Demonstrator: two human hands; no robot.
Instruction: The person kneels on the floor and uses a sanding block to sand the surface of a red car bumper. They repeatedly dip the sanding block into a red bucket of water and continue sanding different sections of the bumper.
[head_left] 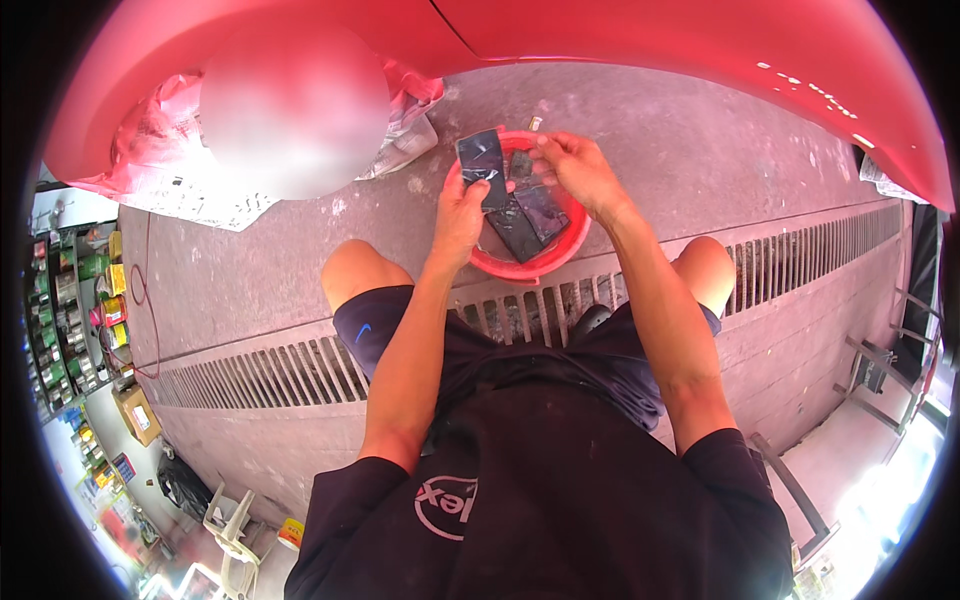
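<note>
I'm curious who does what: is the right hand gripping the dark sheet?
No, the left hand grips the dark sheet, with the right hand apart.

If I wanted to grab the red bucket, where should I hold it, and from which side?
Probably by the near rim of the bucket, coming from the person's side. That curved edge is bare, so fingers could curl over it, while the left side is crowded by the left hand and the dark sheet it holds.

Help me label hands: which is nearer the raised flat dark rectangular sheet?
Left: the left hand grips the sheet near its bottom; the right hand is apart, to its right.
</note>
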